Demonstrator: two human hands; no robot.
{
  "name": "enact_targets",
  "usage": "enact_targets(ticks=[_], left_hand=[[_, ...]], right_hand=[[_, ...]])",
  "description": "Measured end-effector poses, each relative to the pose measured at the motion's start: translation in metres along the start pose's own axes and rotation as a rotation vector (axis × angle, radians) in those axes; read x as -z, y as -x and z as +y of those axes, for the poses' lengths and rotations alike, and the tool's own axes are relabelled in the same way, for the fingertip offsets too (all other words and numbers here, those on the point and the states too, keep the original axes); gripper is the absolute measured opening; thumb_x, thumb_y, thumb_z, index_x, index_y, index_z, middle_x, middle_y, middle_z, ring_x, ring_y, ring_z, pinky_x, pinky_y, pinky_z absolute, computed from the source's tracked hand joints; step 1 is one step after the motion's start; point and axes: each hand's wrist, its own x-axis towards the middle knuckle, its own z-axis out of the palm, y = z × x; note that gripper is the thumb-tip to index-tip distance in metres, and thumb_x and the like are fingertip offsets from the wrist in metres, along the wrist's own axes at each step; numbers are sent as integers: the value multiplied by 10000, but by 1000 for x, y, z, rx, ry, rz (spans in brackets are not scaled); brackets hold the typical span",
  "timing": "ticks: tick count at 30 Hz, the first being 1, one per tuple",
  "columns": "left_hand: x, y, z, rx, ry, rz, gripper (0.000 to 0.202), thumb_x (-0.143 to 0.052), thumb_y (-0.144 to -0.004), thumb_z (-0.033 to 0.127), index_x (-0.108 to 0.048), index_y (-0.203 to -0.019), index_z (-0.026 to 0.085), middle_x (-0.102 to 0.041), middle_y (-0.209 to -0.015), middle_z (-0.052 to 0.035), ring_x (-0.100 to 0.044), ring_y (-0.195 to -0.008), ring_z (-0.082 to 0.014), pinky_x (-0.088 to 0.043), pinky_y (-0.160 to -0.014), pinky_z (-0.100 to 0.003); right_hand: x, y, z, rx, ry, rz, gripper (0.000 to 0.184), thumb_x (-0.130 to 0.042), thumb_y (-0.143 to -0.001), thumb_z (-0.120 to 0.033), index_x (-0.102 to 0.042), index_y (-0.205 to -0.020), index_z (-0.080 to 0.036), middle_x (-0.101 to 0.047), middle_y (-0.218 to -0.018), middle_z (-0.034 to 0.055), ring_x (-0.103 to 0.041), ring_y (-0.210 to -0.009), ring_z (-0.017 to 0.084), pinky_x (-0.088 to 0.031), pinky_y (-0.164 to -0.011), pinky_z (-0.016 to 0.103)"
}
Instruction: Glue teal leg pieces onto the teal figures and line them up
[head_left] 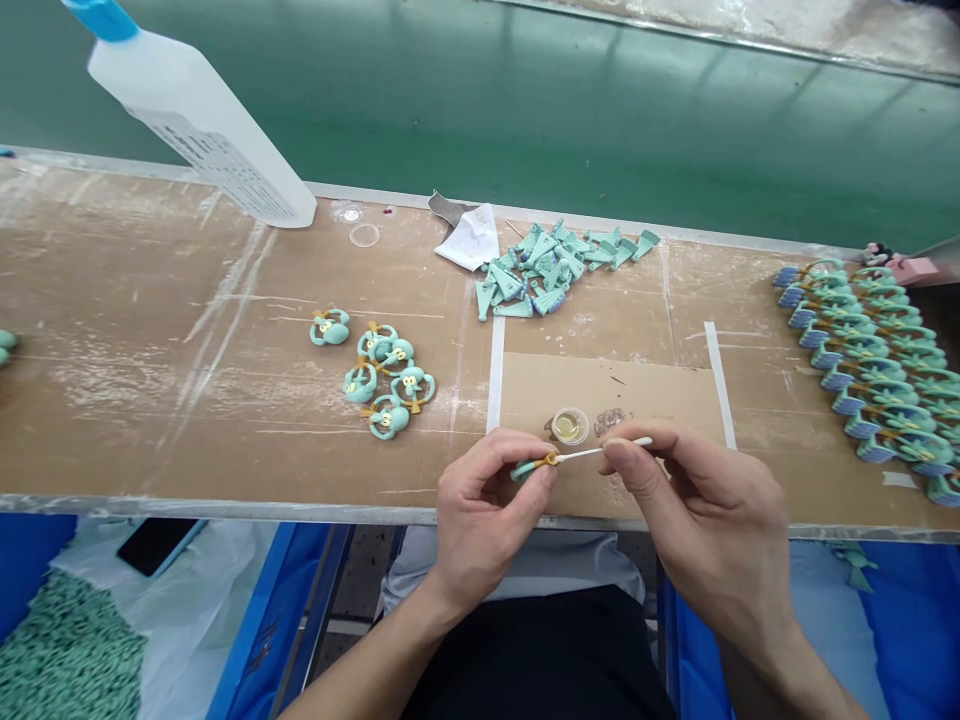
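Note:
Pinched in my left hand [491, 500] is a small teal and brown figurine part [534, 464], mostly covered by the fingers. My right hand [694, 500] grips a white cotton swab [581, 454] between thumb and fingertips, its left tip touching the brown end of the part. Just beyond both hands sits a small clear round cup [570, 426] with yellowish liquid. Left of my hands lie several teal figurine upper bodies [390, 416] with heads and looped arms. Farther back is a pile of teal flared leg pieces [536, 268].
Assembled figurines [862, 370] stand in rows at the right. A white bottle with blue cap [210, 120] stands back left. Crumpled sandpaper [472, 238] lies beside the leg pile. Below the bench edge, a blue bin [251, 620] holds many teal parts, plastic film and a phone [159, 545].

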Motion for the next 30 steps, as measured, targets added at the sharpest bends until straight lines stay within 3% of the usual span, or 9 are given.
enact_targets(ticks=[14, 22, 27, 30], left_hand=[[-1, -1, 1, -18, -7, 1, 94, -857, -1053, 141, -910, -1058, 219, -893, -1061, -98, -828, -970, -238, -648, -850, -337], [0, -2, 2, -22, -17, -12, 93, -852, -1059, 140, -908, -1065, 214, -893, -1050, -104, -829, -959, -241, -645, -834, -336], [-1, -1, 0, -44, 6, -8, 125, -858, -1049, 106, -913, -1084, 213, -885, -1089, -109, -836, -999, -239, -657, -870, -333], [-1, -1, -2, -55, 14, -8, 150, -853, -1046, 87, -916, -1099, 212, -883, -1111, -112, -840, -1019, -235, -663, -886, -326]], right_hand=[[-4, -2, 2, 21, 10, 0, 153, -775, -1173, -253, -831, -1033, -277, -808, -829, -34, -604, -589, 145, -562, -667, 294], [-4, -2, 2, -23, -36, -25, 181, -778, -1170, -262, -836, -998, -268, -796, -802, -24, -673, -628, 158, -540, -642, 306], [-1, -1, 14, -131, -118, 124, 94, -838, -1159, -326, -877, -1087, -279, -870, -933, 6, -787, -818, 200, -544, -679, 313], [-5, -7, 25, -109, -97, 164, 119, -831, -1160, -347, -871, -1078, -270, -873, -962, 15, -792, -841, 209, -545, -716, 333]])
